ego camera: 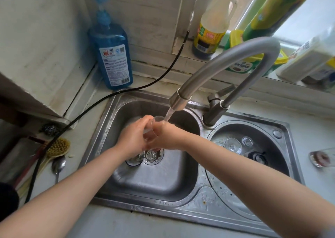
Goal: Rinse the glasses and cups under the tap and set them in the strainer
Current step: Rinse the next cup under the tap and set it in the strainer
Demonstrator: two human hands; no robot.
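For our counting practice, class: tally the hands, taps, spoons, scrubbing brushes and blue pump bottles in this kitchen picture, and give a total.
Hands: 2, the left hand and the right hand, both on the glass
Taps: 1, the tap
Spoons: 1, the spoon
Scrubbing brushes: 1, the brush
Blue pump bottles: 1, the bottle
Total: 6

A single head-worn, wide-angle view looks steeply down and forward from close above the sink (155,179). The tap (224,63) arches near the centre, the window ledge (181,56) runs along the top, and both forearms reach in from the bottom edge.
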